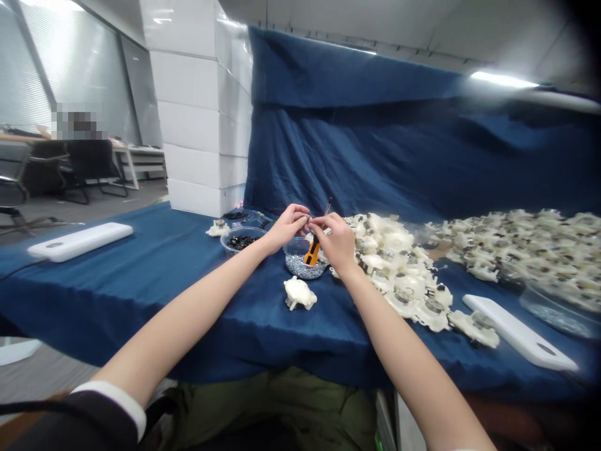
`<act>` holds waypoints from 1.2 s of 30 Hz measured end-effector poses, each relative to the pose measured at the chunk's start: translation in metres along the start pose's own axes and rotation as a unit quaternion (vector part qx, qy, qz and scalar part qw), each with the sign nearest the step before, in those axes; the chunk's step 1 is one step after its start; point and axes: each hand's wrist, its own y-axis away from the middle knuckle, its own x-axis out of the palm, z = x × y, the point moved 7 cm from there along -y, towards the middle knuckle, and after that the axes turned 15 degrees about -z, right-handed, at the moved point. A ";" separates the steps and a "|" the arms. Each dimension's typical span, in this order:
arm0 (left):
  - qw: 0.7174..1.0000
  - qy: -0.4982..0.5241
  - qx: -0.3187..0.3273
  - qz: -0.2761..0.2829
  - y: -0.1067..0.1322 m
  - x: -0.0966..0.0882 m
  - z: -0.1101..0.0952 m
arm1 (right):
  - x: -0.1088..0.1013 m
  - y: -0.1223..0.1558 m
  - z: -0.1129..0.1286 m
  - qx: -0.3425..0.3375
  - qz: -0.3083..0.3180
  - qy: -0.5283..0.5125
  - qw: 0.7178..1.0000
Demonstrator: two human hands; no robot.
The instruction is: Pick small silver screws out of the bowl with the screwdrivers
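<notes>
On my feed, the left grip (288, 227) and right grip (337, 241) meet above a clear plastic bowl (300, 250) of small grey-blue pieces, which sits on the blue-clothed counter (141, 300). The right grip is closed around an orange-handled screwdriver (312, 250), its thin shaft poking up past the fingers. The left grip's fingertips (305, 218) are pressed together, pinching a tiny piece (308, 219) too small for me to make out. Just left of the hands sits a second clear bowl (241, 243) of black parts. A loose white plastic assembly (299, 293) lies in front of the grey-blue bowl, and a heap of white assemblies (392, 263) spreads just right of the right grip. A flat white slab (79, 241) lies at the counter's left, and a second white slab (519, 332) lies at its right.
</notes>
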 end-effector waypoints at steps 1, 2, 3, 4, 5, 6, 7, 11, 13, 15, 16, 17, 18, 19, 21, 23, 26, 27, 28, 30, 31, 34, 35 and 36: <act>1.000 -0.005 0.002 0.005 0.000 0.000 0.000 | -0.001 0.000 -0.001 0.005 -0.004 0.007 1.000; 1.000 -0.011 0.002 0.009 -0.001 0.000 0.001 | -0.001 0.000 -0.002 0.010 -0.008 0.014 1.000; 1.000 -0.016 0.002 0.010 -0.001 0.000 0.001 | -0.001 -0.001 -0.003 0.013 -0.011 0.022 1.000; 1.000 -0.018 0.000 0.009 -0.002 0.000 0.002 | -0.002 -0.001 -0.004 0.015 -0.012 0.028 0.999; 1.000 -0.018 -0.004 0.006 -0.002 -0.001 0.003 | -0.001 -0.001 -0.005 0.015 -0.011 0.032 0.999; 1.000 -0.016 -0.007 0.002 -0.002 -0.002 0.004 | -0.001 -0.001 -0.005 0.015 -0.008 0.035 0.999; 1.000 -0.013 -0.010 -0.002 -0.002 -0.003 0.004 | 0.000 0.000 -0.005 0.015 -0.003 0.038 0.999; 1.000 -0.005 -0.028 -0.009 -0.001 -0.004 0.005 | 0.004 0.001 -0.006 0.017 0.012 0.052 0.998; 0.999 0.001 -0.041 -0.013 0.001 -0.004 0.005 | 0.004 0.001 -0.007 0.021 0.013 0.067 0.997; 0.998 0.011 -0.054 -0.014 0.002 -0.004 0.005 | 0.005 0.001 -0.009 0.027 0.012 0.078 0.997; 0.998 0.019 -0.061 -0.015 0.003 -0.004 0.005 | 0.005 0.001 -0.009 0.031 0.012 0.079 0.996; 0.997 0.029 -0.069 -0.014 0.003 -0.004 0.006 | 0.006 0.001 -0.009 0.034 0.013 0.077 0.996; 0.996 0.041 -0.078 -0.012 0.003 -0.004 0.006 | 0.007 0.002 -0.010 0.038 0.016 0.072 0.997; 0.995 0.053 -0.088 -0.010 0.003 -0.004 0.006 | 0.008 0.003 -0.010 0.041 0.020 0.066 0.997; 0.992 0.070 -0.103 -0.006 0.003 -0.004 0.007 | 0.011 0.005 -0.010 0.044 0.032 0.057 0.997; 0.991 0.076 -0.111 -0.006 0.003 -0.005 0.008 | 0.014 0.007 -0.010 0.044 0.044 0.054 0.997; 0.991 0.073 -0.115 -0.008 0.003 -0.006 0.009 | 0.016 0.008 -0.010 0.044 0.052 0.050 0.996; 0.990 0.072 -0.117 -0.007 0.004 -0.006 0.009 | 0.015 0.008 -0.010 0.045 0.052 0.048 0.996; 0.990 0.072 -0.119 -0.006 0.004 -0.006 0.010 | 0.015 0.008 -0.011 0.046 0.051 0.047 0.997; 0.990 0.070 -0.123 -0.006 0.005 -0.006 0.010 | 0.014 0.008 -0.011 0.048 0.049 0.046 0.997; 0.990 0.068 -0.125 -0.008 0.005 -0.006 0.010 | 0.014 0.008 -0.011 0.048 0.047 0.046 0.997; 0.990 0.052 -0.130 -0.009 0.005 -0.007 0.012 | 0.012 0.008 -0.009 0.046 0.044 0.045 0.997; 0.990 0.046 -0.132 -0.009 0.005 -0.007 0.013 | 0.012 0.008 -0.009 0.045 0.044 0.045 0.997; 0.990 0.040 -0.135 -0.008 0.005 -0.008 0.014 | 0.012 0.008 -0.009 0.045 0.043 0.045 0.997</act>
